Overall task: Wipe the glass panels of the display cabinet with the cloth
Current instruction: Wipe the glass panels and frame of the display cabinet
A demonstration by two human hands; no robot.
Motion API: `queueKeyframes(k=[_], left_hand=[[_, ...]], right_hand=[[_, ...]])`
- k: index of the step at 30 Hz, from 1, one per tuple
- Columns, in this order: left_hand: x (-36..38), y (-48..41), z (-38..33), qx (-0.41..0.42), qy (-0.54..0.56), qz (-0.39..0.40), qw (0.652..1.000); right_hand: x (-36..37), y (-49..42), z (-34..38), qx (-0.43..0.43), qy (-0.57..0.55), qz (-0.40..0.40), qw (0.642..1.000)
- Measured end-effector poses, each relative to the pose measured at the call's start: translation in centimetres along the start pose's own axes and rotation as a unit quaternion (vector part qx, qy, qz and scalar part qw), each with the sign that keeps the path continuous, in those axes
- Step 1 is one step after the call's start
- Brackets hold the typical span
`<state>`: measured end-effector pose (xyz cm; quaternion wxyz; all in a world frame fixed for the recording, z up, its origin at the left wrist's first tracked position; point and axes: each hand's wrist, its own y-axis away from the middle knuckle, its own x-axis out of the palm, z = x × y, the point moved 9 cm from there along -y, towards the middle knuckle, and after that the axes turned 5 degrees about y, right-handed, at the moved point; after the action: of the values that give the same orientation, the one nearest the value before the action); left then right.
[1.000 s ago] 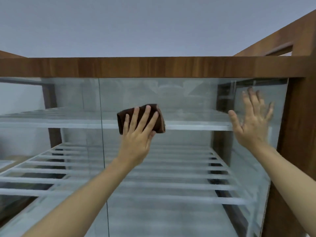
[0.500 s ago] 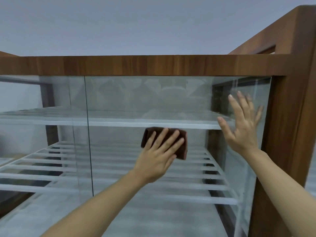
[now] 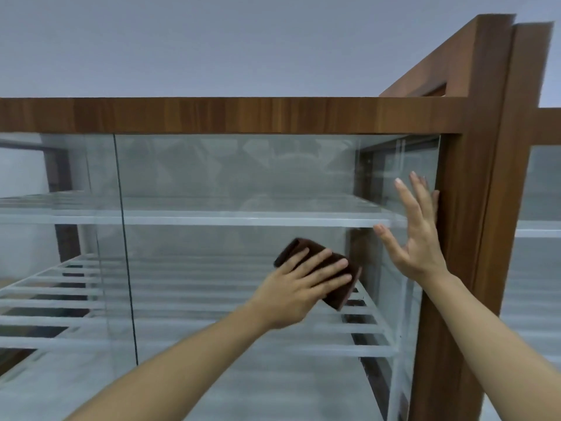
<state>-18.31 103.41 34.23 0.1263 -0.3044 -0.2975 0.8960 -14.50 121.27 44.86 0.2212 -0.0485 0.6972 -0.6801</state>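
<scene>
Right of centre in the frame, the left hand (image 3: pixel 299 287) presses a folded brown cloth (image 3: pixel 321 273) flat against the cabinet's glass panel (image 3: pixel 230 177) with spread fingers, while the right hand (image 3: pixel 417 238) (fingers splayed, holding nothing) rests open-palmed beside the wooden post (image 3: pixel 473 208).

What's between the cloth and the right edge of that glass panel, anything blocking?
Only the right hand, spread flat on the glass panel beside the wooden post. It sits just right of and above the cloth under the left hand. Nothing else visible.
</scene>
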Motion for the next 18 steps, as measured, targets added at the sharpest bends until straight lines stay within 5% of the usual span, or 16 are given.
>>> queueKeyframes(k=[2, 8, 14, 16, 18], left_hand=[[-1.8, -2.9, 2.8, 0.005, -0.010, -0.026, 1.000], [-6.7, -10.1, 9.5, -0.271, 0.038, -0.158, 0.949], [-1.0, -6.2, 0.0, 0.004, 0.008, -0.024, 1.000], [-3.0, -9.3, 2.7, -0.001, -0.019, -0.049, 0.999], [-5.8, -12.5, 6.1, -0.116, -0.017, -0.112, 0.987]], right_hand=[[-0.1, -0.1, -0.1, 0.002, -0.027, -0.008, 1.000], [-0.3, 0.3, -0.3, 0.029, -0.053, -0.007, 0.998], [-0.8, 2.6, -0.4, 0.069, -0.088, 0.003, 0.994], [-0.8, 3.2, -0.5, 0.080, -0.099, 0.011, 0.992], [-0.9, 3.7, -0.4, 0.092, -0.111, 0.009, 0.990]])
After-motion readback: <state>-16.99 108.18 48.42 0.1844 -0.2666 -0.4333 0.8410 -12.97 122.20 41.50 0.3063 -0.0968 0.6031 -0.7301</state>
